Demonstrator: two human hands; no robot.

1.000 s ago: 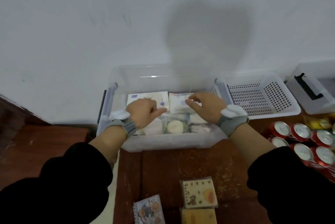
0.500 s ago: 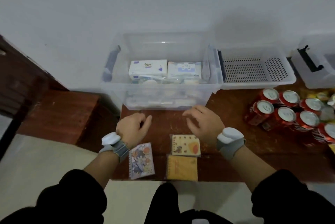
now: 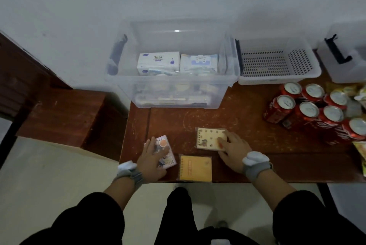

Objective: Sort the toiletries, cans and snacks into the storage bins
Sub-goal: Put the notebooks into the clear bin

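Now that our hands have left the clear bin [image 3: 172, 78] at the top middle, our left hand [image 3: 152, 157] rests flat on one pad [image 3: 165, 152], our right hand [image 3: 231, 149] flat on another [image 3: 210, 138]. Cans [image 3: 309, 110] wait at right.

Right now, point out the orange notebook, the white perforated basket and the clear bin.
orange notebook [image 3: 195, 169], head view, middle of its cover.
white perforated basket [image 3: 277, 81], head view, its near rim.
clear bin [image 3: 170, 83], head view, its near rim.
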